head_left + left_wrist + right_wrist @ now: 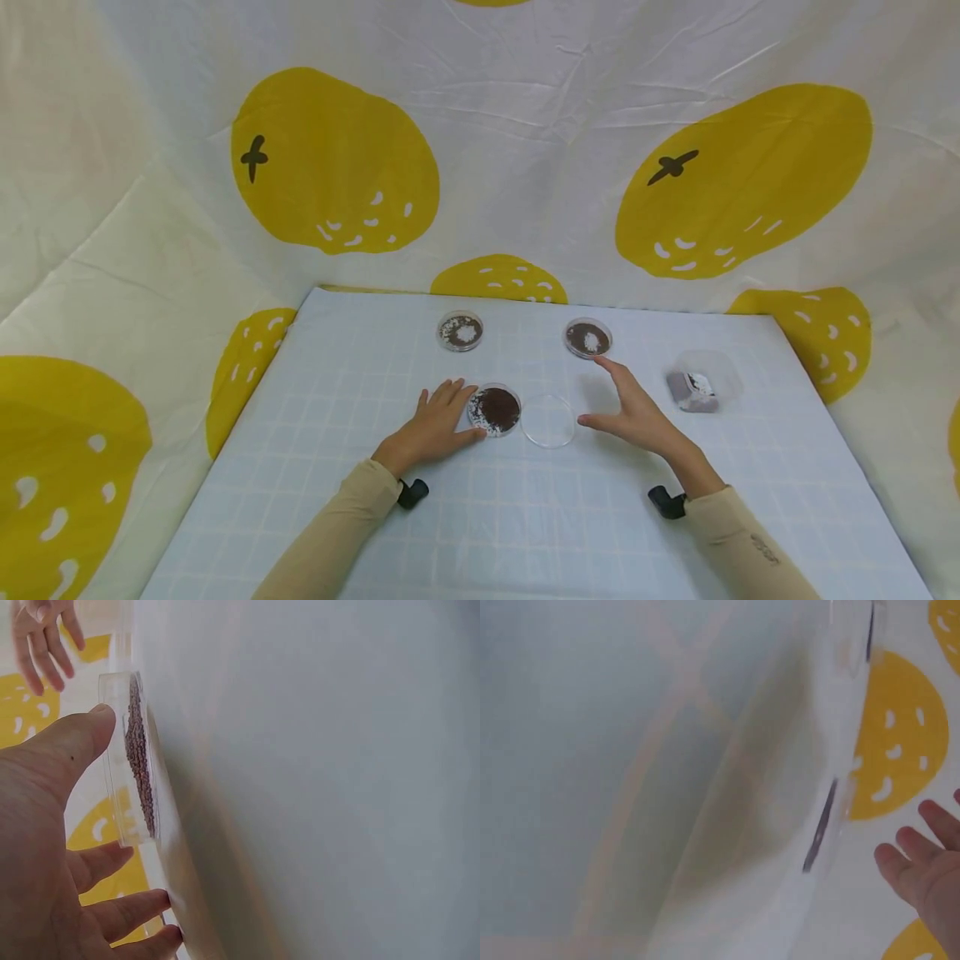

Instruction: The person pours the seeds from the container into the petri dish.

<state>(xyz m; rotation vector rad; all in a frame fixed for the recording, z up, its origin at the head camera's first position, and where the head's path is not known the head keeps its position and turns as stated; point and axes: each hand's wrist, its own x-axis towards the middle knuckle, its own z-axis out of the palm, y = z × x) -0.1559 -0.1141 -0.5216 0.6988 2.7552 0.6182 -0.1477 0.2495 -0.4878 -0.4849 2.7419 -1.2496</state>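
Observation:
A clear petri dish (496, 410) of dark brown grains with white bits lies in the middle of the table. My left hand (435, 427) holds it by the rim from the left, thumb at the near side and index finger at the far side. In the left wrist view the thumb and index finger touch the wall of the dish (137, 761). Just right of it lies an empty clear round lid (548, 421). My right hand (637, 414) hovers beside that lid, thumb and fingers spread apart, holding nothing.
Two more petri dishes stand farther back, one on the left (460, 331) and one on the right (588, 338), each with brown grains and a white patch. A small clear plastic container (694, 392) sits at the right. Fruit-print cloth (525, 167) hangs behind the table.

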